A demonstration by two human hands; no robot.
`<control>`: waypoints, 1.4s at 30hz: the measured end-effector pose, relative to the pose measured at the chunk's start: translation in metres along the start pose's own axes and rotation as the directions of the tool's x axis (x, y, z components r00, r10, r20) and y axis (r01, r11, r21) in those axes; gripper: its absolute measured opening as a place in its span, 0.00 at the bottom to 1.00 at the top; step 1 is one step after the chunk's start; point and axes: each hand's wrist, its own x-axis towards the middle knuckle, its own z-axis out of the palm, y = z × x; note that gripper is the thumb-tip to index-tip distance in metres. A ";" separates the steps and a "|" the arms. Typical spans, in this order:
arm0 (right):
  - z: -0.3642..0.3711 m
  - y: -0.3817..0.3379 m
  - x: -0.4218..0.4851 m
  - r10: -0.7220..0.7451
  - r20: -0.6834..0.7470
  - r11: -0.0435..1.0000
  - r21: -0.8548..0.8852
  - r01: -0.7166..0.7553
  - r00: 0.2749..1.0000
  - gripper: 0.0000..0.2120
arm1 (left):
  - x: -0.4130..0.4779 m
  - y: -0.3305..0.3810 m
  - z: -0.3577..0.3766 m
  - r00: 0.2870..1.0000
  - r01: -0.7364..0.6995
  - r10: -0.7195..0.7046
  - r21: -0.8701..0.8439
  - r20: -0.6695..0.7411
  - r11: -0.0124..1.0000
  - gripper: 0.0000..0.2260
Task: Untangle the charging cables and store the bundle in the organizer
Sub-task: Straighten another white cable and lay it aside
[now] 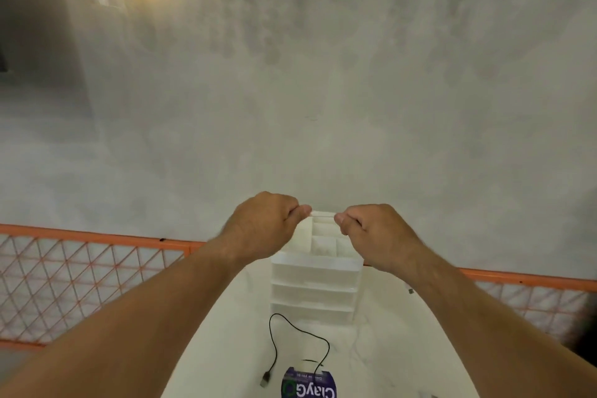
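White table (403, 349) | left hand (265, 226) and right hand (374, 236) fingers (303, 211) pinch white cable (323, 213) | above organizer (315, 271)

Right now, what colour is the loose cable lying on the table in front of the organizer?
The cable is black, seen best in the head view.
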 end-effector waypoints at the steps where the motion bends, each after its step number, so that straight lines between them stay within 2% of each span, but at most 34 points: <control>1: 0.003 0.005 -0.001 0.006 -0.008 1.000 -0.019 -0.006 1.000 0.21 | -0.004 -0.007 0.000 1.000 0.019 -0.020 0.010 0.014 1.000 0.22; 6: 0.026 0.024 -0.014 0.016 0.046 0.995 -0.103 -0.011 0.999 0.22 | -0.035 -0.041 0.011 0.992 0.077 -0.092 0.155 0.091 0.985 0.21; 12: 0.054 0.029 -0.027 0.055 0.155 0.992 -0.125 -0.036 0.986 0.22 | -0.085 -0.104 0.023 0.986 0.115 -0.124 0.088 0.108 0.989 0.21; 16: 0.078 0.018 -0.036 0.066 0.248 0.988 -0.152 -0.028 0.967 0.21 | -0.120 -0.140 0.026 0.957 0.224 -0.251 0.175 0.148 0.959 0.21; 19: 0.108 0.019 -0.051 0.098 0.346 0.982 -0.185 -0.035 0.933 0.20 | -0.152 -0.162 0.033 0.895 0.307 -0.370 0.258 0.249 0.916 0.18; 22: 0.144 0.019 -0.069 0.140 0.469 0.976 -0.215 -0.041 0.872 0.19 | -0.186 -0.183 0.054 0.854 0.297 -0.404 0.331 0.327 0.896 0.16; 26: 0.189 0.019 -0.088 0.205 0.591 0.964 -0.260 -0.056 0.780 0.12 | -0.230 -0.209 0.095 0.794 0.239 -0.416 0.400 0.444 0.885 0.09; 30: 0.225 0.006 -0.100 0.174 0.641 0.961 -0.275 0.012 0.747 0.11 | -0.252 -0.215 0.124 0.784 0.124 -0.389 0.493 0.483 0.861 0.11; 34: 0.253 -0.002 -0.101 0.211 0.659 0.947 -0.322 0.017 0.721 0.14 | -0.263 -0.224 0.136 0.803 0.139 -0.377 0.470 0.461 0.872 0.13; 37: 0.268 0.004 -0.099 0.259 0.671 0.951 -0.302 -0.063 0.695 0.12 | -0.267 -0.238 0.142 0.818 0.177 -0.370 0.419 0.440 0.890 0.15; 41: 0.279 0.006 -0.099 0.282 0.698 0.951 -0.292 -0.097 0.659 0.09 | -0.277 -0.256 0.159 0.798 0.232 -0.379 0.342 0.469 0.911 0.23; 42: 0.283 0.007 -0.100 0.295 0.704 0.948 -0.300 -0.106 0.646 0.09 | -0.281 -0.258 0.163 0.782 0.232 -0.387 0.348 0.488 0.908 0.22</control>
